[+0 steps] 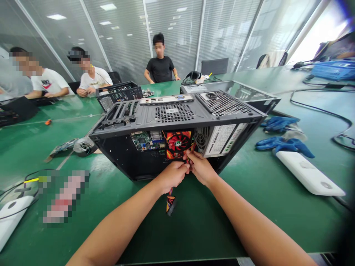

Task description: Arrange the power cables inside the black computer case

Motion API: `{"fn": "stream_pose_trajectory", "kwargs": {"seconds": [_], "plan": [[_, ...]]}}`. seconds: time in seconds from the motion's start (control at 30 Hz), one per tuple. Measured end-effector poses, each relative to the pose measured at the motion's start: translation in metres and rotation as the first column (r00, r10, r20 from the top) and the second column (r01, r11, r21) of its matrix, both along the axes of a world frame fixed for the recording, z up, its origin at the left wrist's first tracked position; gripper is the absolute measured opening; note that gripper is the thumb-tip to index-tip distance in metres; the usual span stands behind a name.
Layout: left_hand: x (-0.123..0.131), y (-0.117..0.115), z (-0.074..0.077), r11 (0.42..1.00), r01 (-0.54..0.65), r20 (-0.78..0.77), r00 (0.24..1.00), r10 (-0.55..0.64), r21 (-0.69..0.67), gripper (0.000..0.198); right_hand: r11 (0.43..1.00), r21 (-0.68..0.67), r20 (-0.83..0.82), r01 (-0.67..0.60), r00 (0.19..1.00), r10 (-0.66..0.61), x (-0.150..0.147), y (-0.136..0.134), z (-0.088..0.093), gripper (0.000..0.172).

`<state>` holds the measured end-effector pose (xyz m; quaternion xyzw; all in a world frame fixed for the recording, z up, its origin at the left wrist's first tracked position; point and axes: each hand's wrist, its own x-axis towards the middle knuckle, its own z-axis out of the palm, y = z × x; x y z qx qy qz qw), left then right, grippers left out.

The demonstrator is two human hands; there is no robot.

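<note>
A black computer case [116, 151] lies with its open side toward me on the green table. Inside it I see a motherboard [142, 140], a red and black cooling fan [179, 142] and a power supply [224, 142] with a white label. My left hand [176, 175] and my right hand [201, 166] meet in front of the fan, both closed on a bundle of coloured power cables [192, 147]. From below my left hand hangs the cable's end with a dark connector [170, 207]. The fingers hide the gripped stretch of cable.
Blue gloves [288, 144] and a white power bank [310, 173] lie to the right. Another white device [13, 218] with cables is at the left. Behind stand a second case [119, 94] and a metal chassis [249, 92]. Several people sit across the table [111, 207].
</note>
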<state>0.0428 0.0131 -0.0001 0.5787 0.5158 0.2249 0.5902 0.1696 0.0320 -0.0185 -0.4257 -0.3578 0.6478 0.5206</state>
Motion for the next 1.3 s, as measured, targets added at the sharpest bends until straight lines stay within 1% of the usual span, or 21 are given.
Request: {"fn": "stream_pose_trajectory", "kwargs": {"seconds": [0.03, 0.07, 0.13, 0.17, 0.2, 0.27, 0.33, 0.37, 0.43, 0.5, 0.53, 0.6, 0.67, 0.73, 0.83, 0.9, 1.0, 1.07, 1.13, 1.23, 1.3], "plan": [[0.0, 0.0, -0.002, 0.989, 0.016, -0.116, 0.993, 0.001, 0.15, 0.026, 1.0, 0.007, -0.001, 0.004, 1.0, -0.004, 0.0, 0.0, -0.001, 0.044], [0.0, 0.0, -0.003, 0.953, 0.053, -0.228, 0.973, 0.018, 0.298, 0.024, 1.0, 0.019, 0.002, 0.011, 1.0, -0.011, 0.0, 0.001, -0.001, 0.043], [-0.001, -0.001, -0.005, 0.855, 0.141, -0.401, 0.912, 0.084, 0.5, 0.021, 0.999, 0.044, 0.015, 0.032, 0.999, -0.033, -0.001, 0.001, -0.003, 0.042], [-0.001, -0.002, -0.006, 0.823, 0.169, -0.456, 0.882, 0.119, 0.542, 0.021, 0.998, 0.053, 0.023, 0.042, 0.999, -0.043, -0.001, 0.001, -0.003, 0.042], [-0.001, -0.002, -0.007, 0.811, 0.182, -0.491, 0.859, 0.144, 0.556, 0.022, 0.997, 0.059, 0.031, 0.05, 0.998, -0.052, -0.002, 0.001, -0.004, 0.042], [0.0, -0.002, -0.007, 0.816, 0.186, -0.501, 0.854, 0.141, 0.547, 0.022, 0.996, 0.06, 0.046, 0.063, 0.997, -0.066, -0.003, 0.001, -0.004, 0.042], [0.001, -0.001, -0.005, 0.867, 0.151, -0.411, 0.909, 0.067, 0.474, 0.022, 0.996, 0.048, 0.048, 0.073, 0.996, -0.075, -0.003, 0.001, -0.004, 0.043], [0.002, -0.001, -0.003, 0.916, 0.115, -0.324, 0.946, 0.018, 0.385, 0.024, 0.997, 0.041, 0.044, 0.073, 0.996, -0.074, -0.004, 0.001, -0.004, 0.043], [0.001, 0.0, 0.001, 0.993, 0.048, -0.084, 0.996, -0.04, 0.104, 0.028, 0.998, 0.032, 0.032, 0.059, 0.998, -0.06, -0.004, 0.0, -0.003, 0.045], [-0.001, 0.001, 0.006, 0.983, 0.042, 0.151, 0.988, -0.015, -0.177, 0.03, 0.999, 0.031, 0.029, 0.036, 0.999, -0.037, -0.003, 0.0, -0.001, 0.045], [-0.003, 0.001, 0.008, 0.962, 0.059, 0.237, 0.971, 0.006, -0.266, 0.03, 0.999, 0.031, 0.029, 0.025, 0.999, -0.026, -0.003, -0.001, -0.001, 0.045], [-0.006, 0.001, 0.01, 0.929, 0.093, 0.339, 0.94, 0.036, -0.359, 0.031, 1.0, 0.027, 0.023, 0.008, 1.0, -0.009, -0.002, -0.001, 0.0, 0.045], [-0.007, 0.002, 0.01, 0.922, 0.109, 0.373, 0.927, 0.041, -0.371, 0.031, 1.0, 0.027, 0.019, 0.001, 1.0, -0.002, -0.002, -0.001, 0.001, 0.044], [-0.006, 0.002, 0.007, 0.948, 0.08, 0.337, 0.941, 0.03, -0.307, 0.032, 1.0, 0.031, 0.023, 0.001, 1.0, -0.001, -0.002, -0.001, 0.0, 0.044], [-0.003, 0.002, 0.0, 0.997, -0.016, 0.118, 0.993, 0.024, -0.072, 0.032, 0.999, 0.036, 0.025, 0.021, 0.999, -0.022, -0.003, 0.001, -0.004, 0.044], [-0.001, 0.001, -0.003, 0.996, -0.033, -0.049, 0.998, 0.037, 0.085, 0.03, 0.998, 0.041, 0.027, 0.047, 0.998, -0.048, -0.003, 0.002, -0.007, 0.043], [0.002, 0.0, -0.004, 0.984, -0.017, -0.153, 0.987, 0.045, 0.177, 0.026, 0.996, 0.054, 0.041, 0.073, 0.996, -0.076, -0.003, 0.003, -0.01, 0.042], [0.002, -0.001, -0.002, 0.992, -0.031, -0.094, 0.995, 0.042, 0.119, 0.027, 0.996, 0.053, 0.045, 0.073, 0.996, -0.076, -0.003, 0.003, -0.009, 0.042], [0.002, -0.001, 0.0, 0.997, -0.038, 0.075, 0.996, 0.042, -0.061, 0.029, 0.997, 0.045, 0.043, 0.065, 0.997, -0.067, -0.004, 0.002, -0.007, 0.043], [-0.002, 0.001, 0.004, 0.931, 0.05, 0.352, 0.932, 0.086, -0.361, 0.029, 0.999, 0.029, 0.011, 0.042, 0.999, -0.042, -0.003, 0.0, -0.003, 0.044], [-0.006, 0.003, 0.006, 0.873, 0.13, 0.445, 0.889, 0.107, -0.469, 0.03, 0.999, 0.019, -0.028, 0.027, 0.999, -0.027, -0.002, 0.0, 0.0, 0.043]]}}
